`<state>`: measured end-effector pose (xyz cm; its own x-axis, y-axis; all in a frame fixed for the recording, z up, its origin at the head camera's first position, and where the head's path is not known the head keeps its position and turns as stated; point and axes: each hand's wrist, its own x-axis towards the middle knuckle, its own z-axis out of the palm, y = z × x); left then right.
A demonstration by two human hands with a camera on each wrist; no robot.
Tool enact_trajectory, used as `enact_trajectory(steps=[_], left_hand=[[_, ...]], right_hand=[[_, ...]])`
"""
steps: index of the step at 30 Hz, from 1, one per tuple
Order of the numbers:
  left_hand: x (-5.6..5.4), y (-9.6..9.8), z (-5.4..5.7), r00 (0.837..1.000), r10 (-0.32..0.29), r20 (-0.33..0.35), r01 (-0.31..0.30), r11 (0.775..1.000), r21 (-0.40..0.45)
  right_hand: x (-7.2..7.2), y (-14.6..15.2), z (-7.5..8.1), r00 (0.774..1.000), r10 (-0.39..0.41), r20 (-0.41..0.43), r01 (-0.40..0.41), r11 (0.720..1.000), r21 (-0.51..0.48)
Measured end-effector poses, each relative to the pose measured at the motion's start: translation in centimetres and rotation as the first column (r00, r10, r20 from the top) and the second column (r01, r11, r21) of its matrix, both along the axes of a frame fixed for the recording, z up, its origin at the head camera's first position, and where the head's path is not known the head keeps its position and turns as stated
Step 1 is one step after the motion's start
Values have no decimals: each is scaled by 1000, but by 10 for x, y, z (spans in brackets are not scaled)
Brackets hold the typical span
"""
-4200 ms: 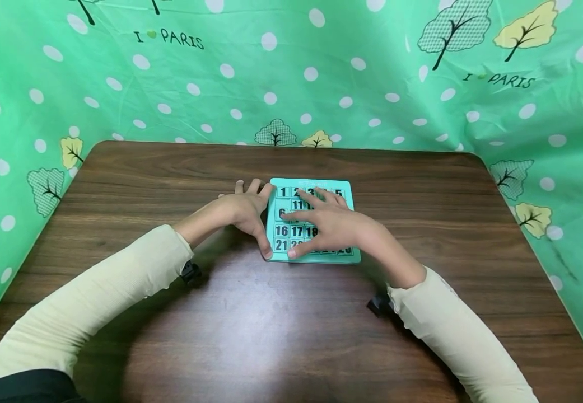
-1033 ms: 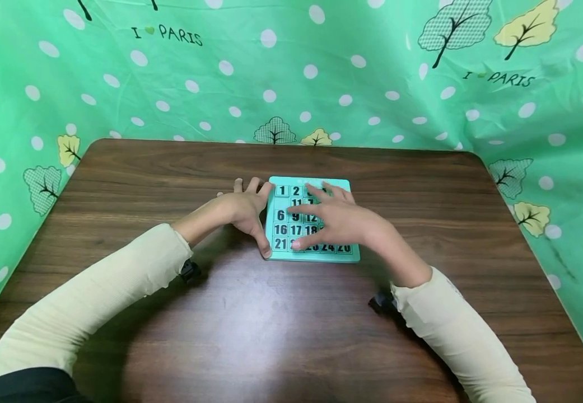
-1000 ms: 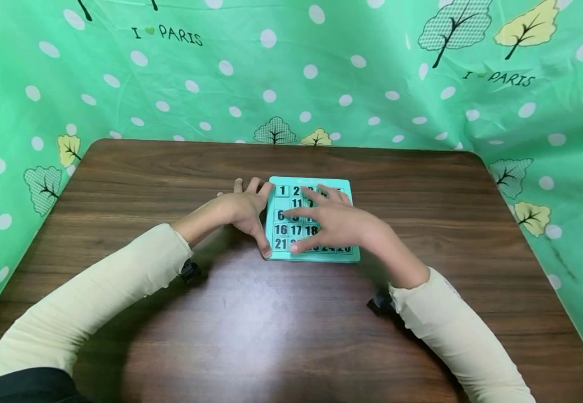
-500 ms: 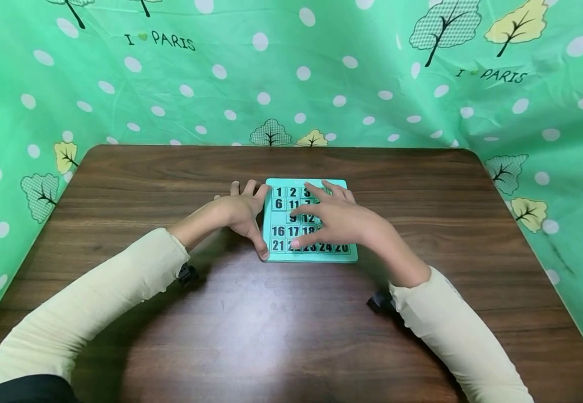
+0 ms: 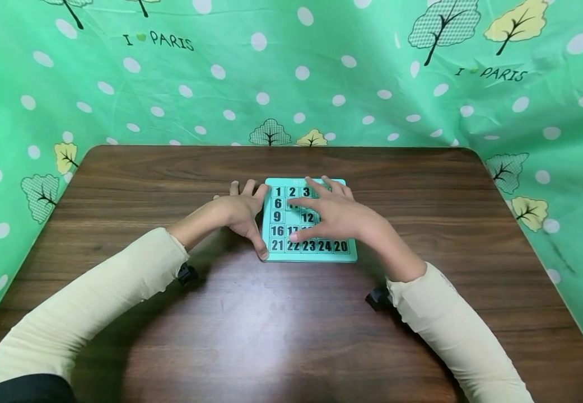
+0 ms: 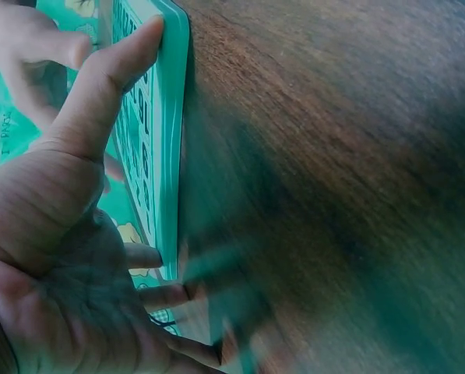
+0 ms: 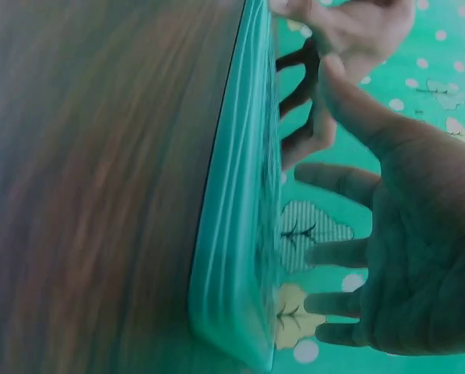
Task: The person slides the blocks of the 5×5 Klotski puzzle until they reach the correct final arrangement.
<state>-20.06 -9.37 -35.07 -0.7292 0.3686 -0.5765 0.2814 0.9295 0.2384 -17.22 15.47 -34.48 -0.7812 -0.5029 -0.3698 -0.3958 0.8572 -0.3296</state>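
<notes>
A turquoise number sliding puzzle [image 5: 309, 258] lies flat on the table. My left hand [image 5: 243, 215] spans its left side, the thumb at the near corner and the forefinger by the far corner, other fingers spread beyond the board. Above the tiles, my right hand [image 5: 339, 215] is spread with straight fingers, its forefinger over the 11 tile [image 5: 293, 205] in the second row. In the third row the 9 tile [image 5: 276, 216] sits at the far left, with a gap between it and the 12 tile [image 5: 308, 218]. My right hand hides several tiles on the right.
The brown wooden table [image 5: 251, 330] extends around the puzzle. A green dotted curtain [image 5: 281, 67] hangs behind it and along both sides. Each wrist wears a small black camera, one left [image 5: 187, 274] and one right [image 5: 379, 299].
The 6 tile has moved up from the third row to the second. The 9 tile has then slid left into the space it left. My right forefinger has shifted away to the 11 tile.
</notes>
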Motion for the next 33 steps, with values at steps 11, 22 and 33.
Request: enact_trajectory(steps=[11,22,33], left_hand=[[0,2,3,1000,6,7,-6,1000,-3],[0,2,0,1000,-4,4,4,1000,0],[-1,3,2,1000,-5,20,5,1000,-18]], right_hand=[[5,30,8,1000,-13,6,13,1000,-10],[-1,17,0,1000,-7,26,7,1000,-23],[2,35,0,998,-62,7,62,998,-3]])
